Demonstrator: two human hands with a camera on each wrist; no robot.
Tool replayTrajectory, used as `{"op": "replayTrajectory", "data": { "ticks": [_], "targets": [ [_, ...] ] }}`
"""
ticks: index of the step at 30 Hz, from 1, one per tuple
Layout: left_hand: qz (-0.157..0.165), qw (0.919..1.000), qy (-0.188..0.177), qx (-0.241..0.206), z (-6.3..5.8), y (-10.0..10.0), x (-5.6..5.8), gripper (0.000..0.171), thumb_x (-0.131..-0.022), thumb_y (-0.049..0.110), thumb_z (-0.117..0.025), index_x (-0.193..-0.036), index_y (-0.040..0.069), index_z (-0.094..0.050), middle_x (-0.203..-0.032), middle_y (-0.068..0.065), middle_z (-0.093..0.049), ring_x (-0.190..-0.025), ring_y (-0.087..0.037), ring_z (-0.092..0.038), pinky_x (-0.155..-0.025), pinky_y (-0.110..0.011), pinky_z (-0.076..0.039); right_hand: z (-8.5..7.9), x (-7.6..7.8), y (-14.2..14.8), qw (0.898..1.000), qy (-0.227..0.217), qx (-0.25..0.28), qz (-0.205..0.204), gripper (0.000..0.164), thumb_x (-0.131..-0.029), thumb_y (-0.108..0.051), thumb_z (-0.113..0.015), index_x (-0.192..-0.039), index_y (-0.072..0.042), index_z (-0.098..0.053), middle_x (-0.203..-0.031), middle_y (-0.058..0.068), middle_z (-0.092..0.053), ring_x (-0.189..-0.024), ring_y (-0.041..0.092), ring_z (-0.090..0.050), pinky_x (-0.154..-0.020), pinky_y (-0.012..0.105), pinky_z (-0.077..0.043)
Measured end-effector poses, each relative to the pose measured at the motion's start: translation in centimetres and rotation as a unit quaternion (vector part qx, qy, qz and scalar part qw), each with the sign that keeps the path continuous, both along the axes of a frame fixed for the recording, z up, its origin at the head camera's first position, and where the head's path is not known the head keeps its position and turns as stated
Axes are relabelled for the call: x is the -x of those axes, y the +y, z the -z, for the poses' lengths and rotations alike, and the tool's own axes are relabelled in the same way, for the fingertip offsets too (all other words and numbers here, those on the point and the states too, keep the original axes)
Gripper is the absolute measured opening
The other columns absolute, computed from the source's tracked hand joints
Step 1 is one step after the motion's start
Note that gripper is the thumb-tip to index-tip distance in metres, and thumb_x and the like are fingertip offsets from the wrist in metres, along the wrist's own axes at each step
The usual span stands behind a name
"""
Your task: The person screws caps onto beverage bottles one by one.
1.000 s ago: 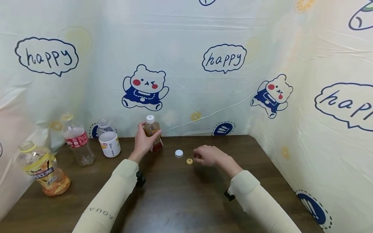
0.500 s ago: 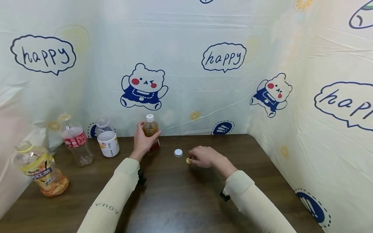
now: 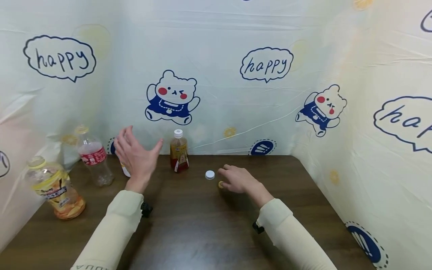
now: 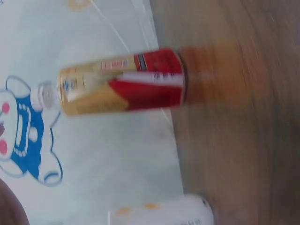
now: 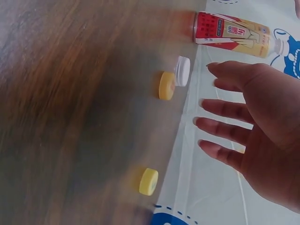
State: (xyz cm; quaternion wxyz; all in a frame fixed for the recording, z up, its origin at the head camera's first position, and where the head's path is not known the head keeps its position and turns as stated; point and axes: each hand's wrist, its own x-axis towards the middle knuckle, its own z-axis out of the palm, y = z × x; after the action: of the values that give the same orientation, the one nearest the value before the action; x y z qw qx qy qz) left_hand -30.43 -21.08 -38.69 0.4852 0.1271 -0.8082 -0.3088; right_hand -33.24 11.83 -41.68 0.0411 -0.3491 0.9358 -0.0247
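My left hand point(image 3: 136, 155), fingers spread and thumb apart, is in front of the white-labelled clear bottle point(image 3: 125, 168), hiding most of it. To its right, a white-capped tea bottle point(image 3: 179, 153) with a gold and red label stands upright, untouched. My right hand point(image 3: 237, 179) hovers with loosely bent fingers beside a yellow cap point(image 3: 221, 184), partly covering it. A white cap point(image 3: 210, 174) lies just behind that cap. In the right wrist view the hand point(image 5: 262, 112) holds nothing; an orange-yellow cap point(image 5: 166, 86), the white cap and a separate yellow cap point(image 5: 148, 182) lie on the table.
A clear bottle with a red label point(image 3: 94, 157) and a yellow-labelled bottle point(image 3: 55, 191) stand on the left of the dark wooden table point(image 3: 202, 232). A printed sheet point(image 3: 216, 93) hangs along the table's back and right edges.
My left hand has let go of the tea bottle and moved left to the white-labelled bottle. My right hand has shifted slightly left, near the yellow cap.
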Motion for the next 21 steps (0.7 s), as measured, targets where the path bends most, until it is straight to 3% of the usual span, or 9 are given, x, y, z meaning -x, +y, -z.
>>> {"op": "replayTrajectory", "data": {
  "ticks": [6, 11, 21],
  "targets": [
    [0.002, 0.9980, -0.055, -0.032, 0.7, -2.9, -0.6, 0.108, -0.079, 0.058, -0.082, -0.159, 0.018, -0.022, -0.160, -0.012, -0.025, -0.148, -0.032, -0.020, -0.120, -0.055, -0.022, 0.5, 0.5, -0.5, 1.000, 0.011, 0.014, 0.001, 0.051, -0.098, -0.037, -0.069, -0.143, -0.017, -0.057, -0.128, 0.006, -0.059, -0.110, 0.023, -0.060, -0.093, 0.044, -0.056],
    [0.013, 0.9914, -0.113, -0.064, 1.9, -4.5, -0.4, 0.115, -0.081, 0.054, -0.082, -0.162, 0.016, -0.010, -0.165, -0.015, -0.015, -0.151, -0.036, -0.016, -0.122, -0.058, -0.019, 0.8, 0.6, -0.7, 1.000, 0.005, 0.019, 0.003, 0.058, -0.097, -0.042, -0.069, -0.147, -0.017, -0.053, -0.138, 0.008, -0.057, -0.120, 0.026, -0.058, -0.100, 0.048, -0.053],
    [0.055, 0.9676, -0.215, -0.120, 3.5, -7.1, 0.7, 0.115, -0.089, 0.050, -0.075, -0.164, 0.013, 0.004, -0.167, -0.025, -0.010, -0.150, -0.047, -0.022, -0.117, -0.067, -0.024, 0.8, 1.0, -1.1, 1.000, -0.003, 0.021, 0.011, 0.061, -0.097, -0.044, -0.069, -0.149, -0.017, -0.051, -0.148, 0.008, -0.053, -0.131, 0.027, -0.054, -0.105, 0.050, -0.050]
  ]
}}
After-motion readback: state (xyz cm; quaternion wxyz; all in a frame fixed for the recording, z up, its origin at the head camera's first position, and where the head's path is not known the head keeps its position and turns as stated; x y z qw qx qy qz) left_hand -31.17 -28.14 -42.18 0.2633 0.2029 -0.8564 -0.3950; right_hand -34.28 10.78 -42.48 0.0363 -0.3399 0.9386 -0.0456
